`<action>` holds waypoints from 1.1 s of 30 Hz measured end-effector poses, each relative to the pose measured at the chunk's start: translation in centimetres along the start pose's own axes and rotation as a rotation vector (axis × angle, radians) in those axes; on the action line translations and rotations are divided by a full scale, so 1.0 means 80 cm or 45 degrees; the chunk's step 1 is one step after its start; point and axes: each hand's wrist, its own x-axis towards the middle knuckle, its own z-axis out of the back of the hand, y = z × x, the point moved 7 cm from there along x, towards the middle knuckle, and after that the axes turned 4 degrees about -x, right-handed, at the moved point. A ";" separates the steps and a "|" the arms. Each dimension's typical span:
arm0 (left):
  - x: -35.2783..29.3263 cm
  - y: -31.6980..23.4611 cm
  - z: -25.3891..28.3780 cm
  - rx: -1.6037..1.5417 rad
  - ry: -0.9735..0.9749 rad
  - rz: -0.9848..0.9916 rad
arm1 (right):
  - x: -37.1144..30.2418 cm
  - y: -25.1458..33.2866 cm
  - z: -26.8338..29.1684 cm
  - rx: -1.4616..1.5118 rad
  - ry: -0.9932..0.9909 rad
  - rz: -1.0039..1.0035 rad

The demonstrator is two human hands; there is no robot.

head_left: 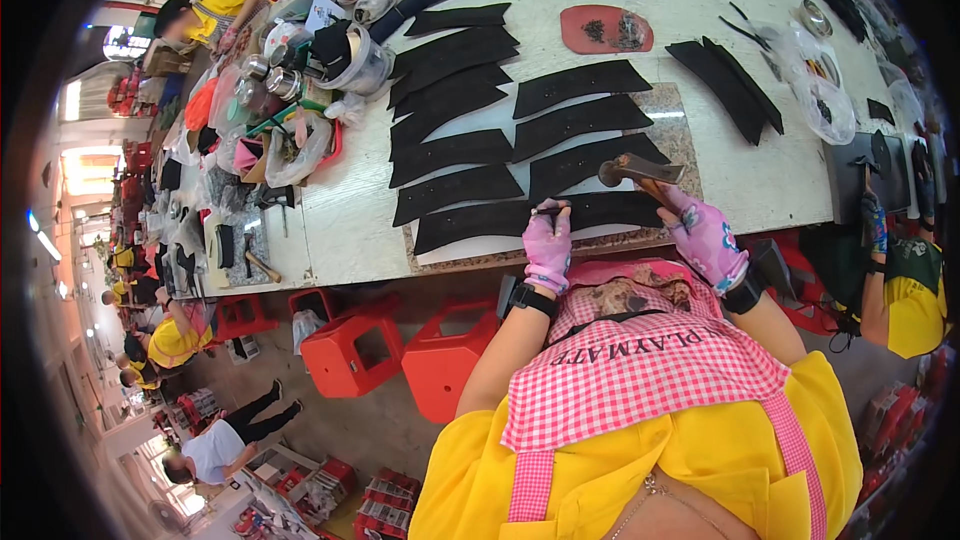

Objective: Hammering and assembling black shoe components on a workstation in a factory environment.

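My left hand (547,252), in a pink patterned glove with bare fingertips, pinches a short dark rod-like tool (549,209) over the nearest row of black pieces. In my gloved right hand (706,245) is a hammer (640,172), its metal head raised just above the black pieces to the right of my left hand. Beneath the hands lie several curved black strips (578,127) in two columns, some with tiny light marks. They rest partly on a pale sheet and a speckled stone slab (681,138). The tip of the rod-like tool is too small to make out.
A red mat (607,30) with small dark bits lies beyond the strips. More black strips (725,90) are at the right. A clear tub (362,65) and cluttered bags fill the left side. Red stools (350,355) stand by the near edge. A co-worker's gloved hand (874,220) works at far right.
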 end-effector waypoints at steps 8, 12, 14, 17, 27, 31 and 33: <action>-0.001 -0.025 -0.003 0.043 0.035 0.088 | 0.000 0.023 0.013 -0.030 0.072 0.002; -0.001 -0.031 -0.011 0.063 0.109 0.099 | 0.001 0.029 0.012 -0.133 0.162 0.065; -0.002 -0.021 -0.008 -0.080 0.124 -0.154 | 0.015 0.064 0.025 -0.140 0.192 0.149; 0.001 -0.025 -0.013 0.144 0.281 -0.242 | 0.029 0.124 0.071 -0.011 0.186 0.233; 0.003 -0.062 -0.037 0.753 0.282 -0.421 | 0.019 0.009 -0.017 -0.253 0.468 -0.018; 0.009 -0.052 -0.024 0.694 0.238 -0.231 | 0.006 -0.089 -0.008 -0.257 0.224 -0.299; 0.014 -0.056 -0.016 0.767 0.137 -0.174 | -0.004 -0.141 0.012 -0.440 0.085 -0.487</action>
